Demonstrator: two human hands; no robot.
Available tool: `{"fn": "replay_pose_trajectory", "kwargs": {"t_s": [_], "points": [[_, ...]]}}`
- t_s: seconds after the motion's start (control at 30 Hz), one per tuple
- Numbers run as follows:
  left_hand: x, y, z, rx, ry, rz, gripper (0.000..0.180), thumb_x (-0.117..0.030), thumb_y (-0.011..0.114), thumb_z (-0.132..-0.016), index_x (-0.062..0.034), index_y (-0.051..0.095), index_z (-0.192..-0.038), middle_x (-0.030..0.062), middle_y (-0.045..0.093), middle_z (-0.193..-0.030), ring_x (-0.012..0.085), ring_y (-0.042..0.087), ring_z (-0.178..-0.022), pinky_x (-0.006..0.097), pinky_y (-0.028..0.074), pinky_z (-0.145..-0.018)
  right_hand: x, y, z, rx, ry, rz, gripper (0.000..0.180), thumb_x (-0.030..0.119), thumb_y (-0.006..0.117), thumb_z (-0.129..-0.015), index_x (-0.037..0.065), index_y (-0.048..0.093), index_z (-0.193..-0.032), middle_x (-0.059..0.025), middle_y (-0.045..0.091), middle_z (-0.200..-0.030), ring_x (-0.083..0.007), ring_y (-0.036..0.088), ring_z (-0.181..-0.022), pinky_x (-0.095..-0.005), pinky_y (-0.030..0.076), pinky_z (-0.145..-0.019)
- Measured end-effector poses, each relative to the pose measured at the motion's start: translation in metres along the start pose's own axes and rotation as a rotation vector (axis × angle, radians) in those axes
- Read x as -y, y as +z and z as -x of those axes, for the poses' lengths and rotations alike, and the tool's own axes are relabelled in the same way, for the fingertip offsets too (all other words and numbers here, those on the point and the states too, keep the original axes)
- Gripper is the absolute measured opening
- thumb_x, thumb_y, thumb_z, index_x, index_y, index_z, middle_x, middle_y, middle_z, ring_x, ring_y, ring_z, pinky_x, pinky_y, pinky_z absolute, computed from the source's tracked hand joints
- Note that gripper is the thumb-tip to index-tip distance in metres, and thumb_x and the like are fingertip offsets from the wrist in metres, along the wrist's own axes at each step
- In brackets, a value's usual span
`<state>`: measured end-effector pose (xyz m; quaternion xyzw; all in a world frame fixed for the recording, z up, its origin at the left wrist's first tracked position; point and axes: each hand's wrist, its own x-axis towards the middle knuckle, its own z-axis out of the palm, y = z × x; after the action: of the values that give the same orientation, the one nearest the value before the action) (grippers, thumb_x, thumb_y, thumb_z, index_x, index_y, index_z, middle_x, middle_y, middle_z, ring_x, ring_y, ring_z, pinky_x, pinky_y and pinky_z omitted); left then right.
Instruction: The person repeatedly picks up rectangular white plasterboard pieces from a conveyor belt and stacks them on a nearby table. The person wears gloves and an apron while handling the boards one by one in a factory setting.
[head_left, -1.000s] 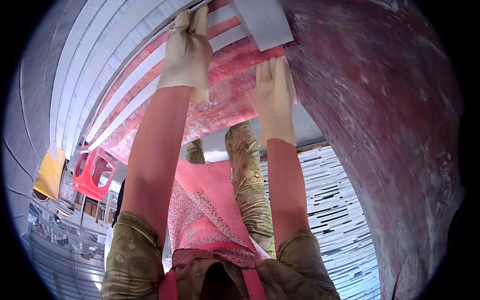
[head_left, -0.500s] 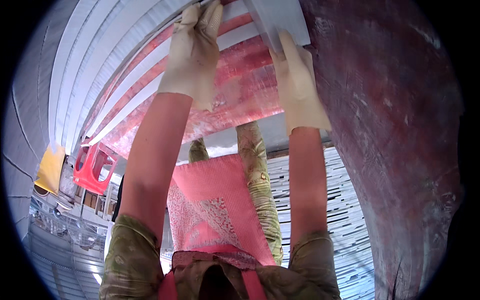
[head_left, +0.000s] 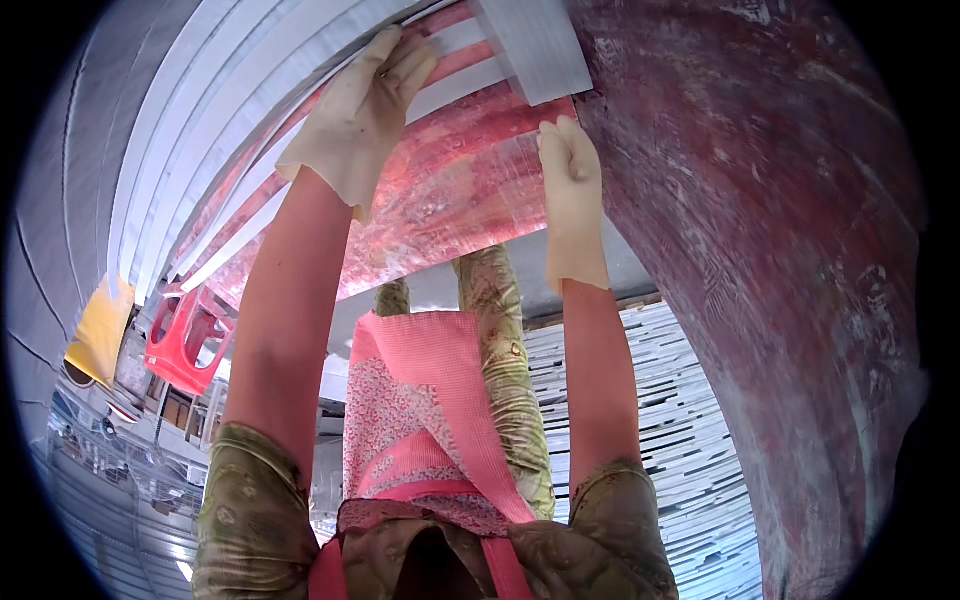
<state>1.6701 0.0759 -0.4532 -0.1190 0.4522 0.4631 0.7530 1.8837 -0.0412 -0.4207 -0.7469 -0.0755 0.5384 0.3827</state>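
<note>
Both my hands wear pale rubber gloves and reach over a red-smeared board [head_left: 470,165]. My left hand [head_left: 365,110] rests at the edge of the long pale strips [head_left: 225,150], its fingers loosely bent and apart from the thumb. My right hand [head_left: 574,190] is at the board's right edge with its fingers curled in; whatever they may hold is hidden. Just above the right hand, a flat grey piece [head_left: 535,50] lies across the ends of some strips, apart from the fingertips.
A large dark red, streaked surface [head_left: 740,230] rises along the right. At the left stand a red plastic stool [head_left: 185,345] and a yellow sheet [head_left: 100,330]. Below the board are my pink apron [head_left: 440,350] and a floor of stacked pale slats [head_left: 670,430].
My right hand has come off the grey piece and drawn down toward me, its fingers curling. My left hand has shifted slightly left and down along the strips.
</note>
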Motion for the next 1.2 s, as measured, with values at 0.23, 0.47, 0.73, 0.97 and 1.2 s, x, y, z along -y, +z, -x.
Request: {"fn": "replay_pose_trajectory", "kwargs": {"t_s": [0.23, 0.47, 0.73, 0.97, 1.2], "points": [[-0.016, -0.055, -0.004, 0.071, -0.087, 0.279, 0.042, -0.006, 0.058, -0.104, 0.0131, 0.042, -0.139, 0.0311, 0.048, -0.143, 0.0413, 0.053, -0.133, 0.047, 0.048, -0.117, 0.025, -0.004, 0.008, 0.108, -0.345, 0.567, 0.051, 0.022, 0.057, -0.103, -0.007, 0.049, -0.145, -0.0248, 0.059, -0.14, -0.0329, 0.058, -0.13, -0.0383, 0.043, -0.112], [-0.003, 0.004, 0.051, -0.134, 0.024, -0.191, 0.039, -0.01, 0.059, -0.105, 0.0128, 0.049, -0.135, 0.0279, 0.054, -0.139, 0.0383, 0.058, -0.127, 0.045, 0.05, -0.115, 0.07, 0.053, -0.067, 0.067, -1.14, 0.988, 0.057, 0.023, 0.057, -0.098, -0.006, 0.045, -0.145, -0.0287, 0.052, -0.146, -0.0441, 0.053, -0.131, -0.0508, 0.045, -0.109], [0.015, -0.021, 0.057, -0.092, 0.013, -0.215, 0.035, -0.017, 0.058, -0.106, 0.008, 0.054, -0.131, 0.0209, 0.062, -0.131, 0.0304, 0.061, -0.126, 0.04, 0.052, -0.113, 0.059, 0.075, -0.087, -0.003, -0.904, 1.283, 0.07, 0.025, 0.062, -0.093, -0.007, 0.04, -0.152, -0.0268, 0.044, -0.156, -0.0398, 0.044, -0.144, -0.0435, 0.036, -0.121], [0.024, 0.002, -0.007, -0.014, 0.113, 0.401, 0.021, -0.009, 0.053, -0.107, 0.0042, 0.056, -0.123, 0.0151, 0.065, -0.124, 0.0261, 0.065, -0.117, 0.035, 0.06, -0.102, 0.081, 0.066, -0.087, 0.038, -1.079, 1.282, 0.072, 0.015, 0.061, -0.093, -0.003, 0.033, -0.157, -0.0238, 0.038, -0.16, -0.0389, 0.054, -0.133, -0.0424, 0.048, -0.11], [0.027, 0.008, -0.009, -0.139, 0.178, 0.381, 0.02, -0.011, 0.051, -0.108, 0.0067, 0.054, -0.119, 0.0168, 0.064, -0.12, 0.0293, 0.065, -0.113, 0.041, 0.061, -0.101, 0.069, 0.075, -0.104, -0.057, -0.973, 1.34, 0.061, 0.009, 0.053, -0.096, 0.001, 0.038, -0.154, -0.0245, 0.038, -0.16, -0.0394, 0.061, -0.122, -0.0455, 0.054, -0.102]]}}
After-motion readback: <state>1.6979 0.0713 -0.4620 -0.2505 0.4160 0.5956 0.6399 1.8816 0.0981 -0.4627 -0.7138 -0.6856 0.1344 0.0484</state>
